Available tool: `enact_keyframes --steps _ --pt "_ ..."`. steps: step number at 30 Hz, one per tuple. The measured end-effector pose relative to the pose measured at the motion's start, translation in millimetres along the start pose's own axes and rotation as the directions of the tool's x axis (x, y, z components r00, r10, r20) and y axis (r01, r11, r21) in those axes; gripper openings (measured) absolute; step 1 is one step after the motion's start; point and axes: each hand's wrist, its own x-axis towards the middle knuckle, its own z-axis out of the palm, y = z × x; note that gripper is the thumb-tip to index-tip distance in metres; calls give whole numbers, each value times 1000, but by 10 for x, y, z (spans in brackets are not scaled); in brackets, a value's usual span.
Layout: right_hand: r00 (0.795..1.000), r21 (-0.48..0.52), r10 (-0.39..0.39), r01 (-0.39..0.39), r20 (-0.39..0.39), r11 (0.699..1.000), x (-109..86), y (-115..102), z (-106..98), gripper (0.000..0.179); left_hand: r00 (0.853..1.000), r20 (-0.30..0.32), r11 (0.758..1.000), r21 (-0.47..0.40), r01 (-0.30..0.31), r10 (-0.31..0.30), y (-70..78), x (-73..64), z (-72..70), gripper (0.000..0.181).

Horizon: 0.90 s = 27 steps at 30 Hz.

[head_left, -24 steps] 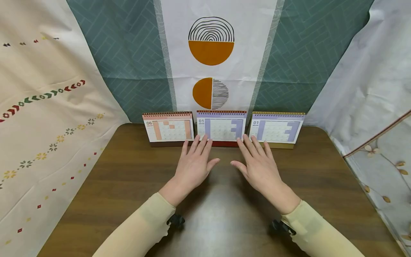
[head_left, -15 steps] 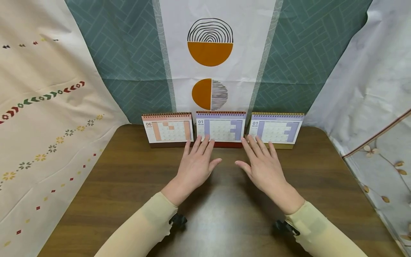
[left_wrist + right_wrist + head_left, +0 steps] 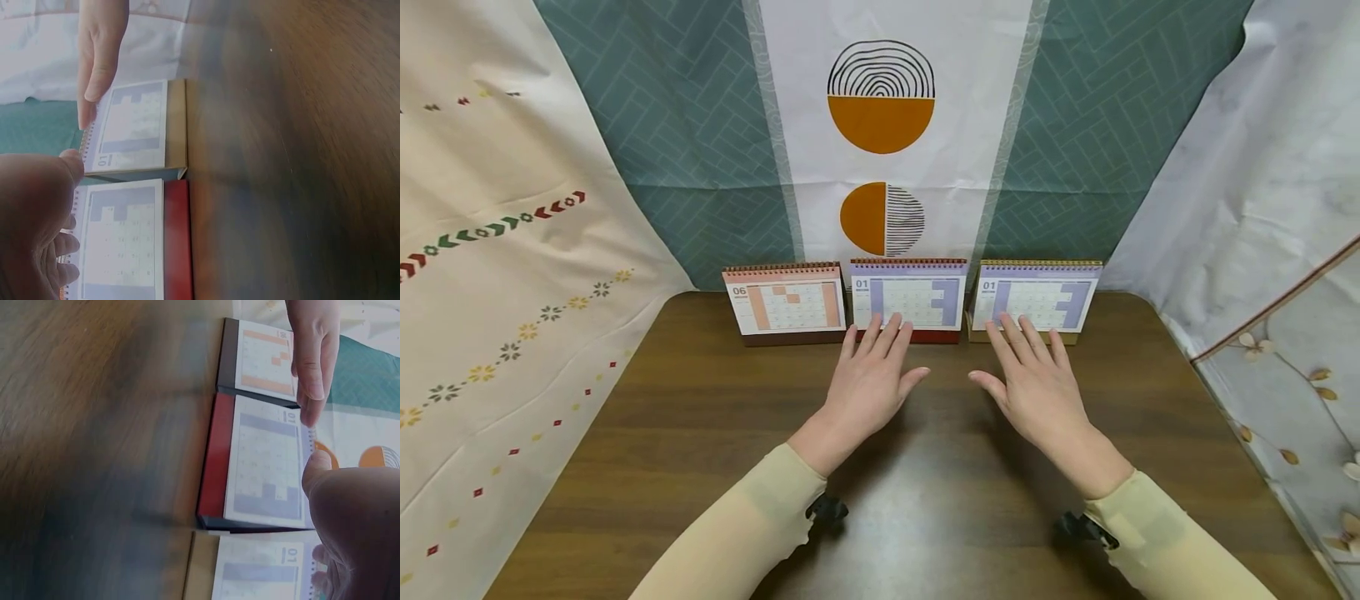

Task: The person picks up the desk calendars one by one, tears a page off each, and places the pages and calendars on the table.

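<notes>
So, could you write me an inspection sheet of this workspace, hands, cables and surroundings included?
Surface: brown wood-grain tabletop with rounded far corners.
Job's things: standing in a row near the far edge, left to right: orange-and-white paper calendar with dark brown base, purple-and-white paper calendar with red base, purple-and-white paper calendar with tan base.
Clutter: nothing seen.
Hands: left hand before the middle calendar, right hand before the right one; fingers extended, gripping nothing; contact unclear.
Cables: nothing seen.
Surroundings: teal-and-white cloth behind, cream patterned cloth left, white floral cloth right.
</notes>
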Motion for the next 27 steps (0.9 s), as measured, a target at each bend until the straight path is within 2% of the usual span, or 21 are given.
enact_keyframes --steps 10,21,27 --pt "999 -20 -10 9 -47 1000 -55 131 -29 83 1000 -11 1000 -8 -19 19 96 104 72 76" --pt "998 -26 36 -37 -46 999 -111 325 -48 82 1000 6 998 -57 -20 21 229 221 121 75" --pt "996 -18 58 -59 -71 998 -150 421 -71 82 999 -21 998 -52 -42 41 293 281 170 75"
